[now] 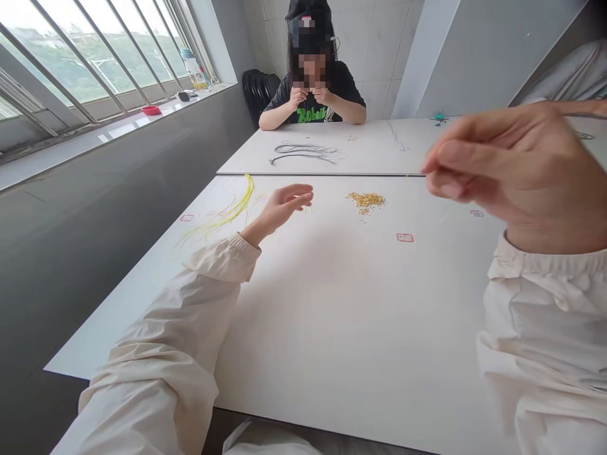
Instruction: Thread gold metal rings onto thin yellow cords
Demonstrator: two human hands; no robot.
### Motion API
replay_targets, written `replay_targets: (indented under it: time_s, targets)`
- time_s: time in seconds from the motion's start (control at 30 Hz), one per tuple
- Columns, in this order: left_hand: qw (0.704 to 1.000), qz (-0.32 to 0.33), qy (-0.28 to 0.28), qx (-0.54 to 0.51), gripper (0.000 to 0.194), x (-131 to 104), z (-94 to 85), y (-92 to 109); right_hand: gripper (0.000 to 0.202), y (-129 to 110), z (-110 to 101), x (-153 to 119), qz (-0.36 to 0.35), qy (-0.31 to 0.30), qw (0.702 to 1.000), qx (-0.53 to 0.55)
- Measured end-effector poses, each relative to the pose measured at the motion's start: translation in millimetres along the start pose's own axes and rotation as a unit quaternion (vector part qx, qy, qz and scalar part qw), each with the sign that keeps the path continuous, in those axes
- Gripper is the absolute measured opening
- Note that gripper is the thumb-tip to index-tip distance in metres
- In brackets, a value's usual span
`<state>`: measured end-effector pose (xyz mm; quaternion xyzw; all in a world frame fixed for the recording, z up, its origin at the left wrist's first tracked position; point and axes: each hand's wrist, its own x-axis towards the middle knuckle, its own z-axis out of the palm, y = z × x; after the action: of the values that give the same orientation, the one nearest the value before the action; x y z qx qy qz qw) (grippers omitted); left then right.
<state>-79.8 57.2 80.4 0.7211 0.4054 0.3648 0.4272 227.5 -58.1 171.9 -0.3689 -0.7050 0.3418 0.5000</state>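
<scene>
My left hand [288, 205] hovers over the white table [351, 328], just right of a bundle of yellow threads [244, 201]. Its fingers reach forward, slightly curved, with a narrow gap at the thumb. A few tiny yellow bits show by its fingertips. High on the right, near the camera, my right hand [516, 167] is raised with thumb and index finger pressed together. Whatever lies in that pinch, if anything, is too small or blurred to make out. A pile of small gold rings or clasps [367, 201] lies on the table between the hands.
Red-framed labels [405, 237] are stuck on the table. Across a seam, a bundle of grey threads [303, 153] lies before a seated person [313, 76] whose hands are at face height. Another person's arm [581, 107] shows at right. A barred window [85, 57] is left.
</scene>
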Motion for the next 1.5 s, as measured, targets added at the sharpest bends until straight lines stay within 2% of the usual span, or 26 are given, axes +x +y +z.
replay_targets:
  time_s: [0.07,0.13,0.2,0.27,0.37,0.5,0.63,0.73,0.83,0.9,1.0,1.1,1.17,1.23,1.33,1.43,1.5]
  targets:
    - [0.984,0.04,-0.113,-0.129,0.043,-8.2,38.4,23.7,0.025,4.0,25.8,3.0,0.035,-0.063,0.995,-0.063]
    - [0.951,0.054,-0.217,-0.214,0.04,-19.1,64.9,43.1,0.028,11.7,42.3,7.2,0.075,-0.116,0.988,-0.069]
    - [0.925,0.008,-0.278,-0.26,0.04,-29.6,75.8,54.2,0.028,21.0,44.8,10.3,0.091,-0.124,0.986,-0.057]
    - [0.922,-0.059,-0.281,-0.26,0.037,-37.4,70.1,56.5,0.026,31.0,35.0,11.4,0.091,-0.097,0.99,-0.041]
    - [0.947,-0.122,-0.205,-0.215,0.045,-43.7,36.3,49.0,0.026,48.8,10.3,9.5,0.105,-0.064,0.992,-0.011]
    - [0.983,-0.125,-0.064,-0.118,0.056,-50.8,-32.0,36.5,0.026,80.6,-12.7,1.1,0.174,-0.066,0.983,0.013]
    - [0.985,-0.171,0.023,-0.007,0.051,-64.1,-90.8,34.3,0.027,109.5,-10.8,-10.1,0.237,-0.079,0.967,0.05]
    - [0.981,-0.18,0.052,0.042,0.042,-71.6,-107.3,38.8,0.029,120.9,4.7,-13.6,0.253,-0.083,0.963,0.047]
    - [0.982,-0.182,0.002,0.056,0.032,-72.0,-92.1,47.0,0.024,124.9,30.7,-12.2,0.237,-0.085,0.967,0.035]
    - [0.983,-0.167,-0.06,0.052,0.031,-69.0,-68.4,53.8,0.025,124.9,52.1,-11.0,0.217,-0.101,0.97,0.052]
    - [0.98,-0.143,-0.14,0.024,0.031,-62.5,-27.0,63.1,0.041,121.4,84.0,-12.0,0.178,-0.153,0.964,0.127]
    - [0.976,-0.108,-0.187,-0.013,0.031,-56.7,5.5,66.4,0.048,116.5,106.6,-16.4,0.174,-0.218,0.931,0.237]
    - [0.971,-0.1,-0.213,-0.031,0.033,-54.0,16.9,64.1,0.043,115.1,113.3,-20.3,0.187,-0.251,0.902,0.297]
    - [0.967,-0.116,-0.225,-0.033,0.034,-52.4,19.4,59.5,0.029,116.3,113.0,-24.3,0.199,-0.262,0.886,0.327]
    - [0.967,-0.15,-0.205,-0.027,0.035,-51.9,8.4,51.8,0.02,122.1,101.3,-29.8,0.22,-0.233,0.89,0.324]
    - [0.973,-0.165,-0.161,-0.016,0.045,-53.4,-15.1,45.4,0.019,128.4,81.2,-35.0,0.244,-0.168,0.907,0.299]
    - [0.973,-0.184,-0.141,0.018,0.044,-55.9,-36.7,39.8,0.019,132.0,66.7,-38.9,0.247,-0.129,0.922,0.269]
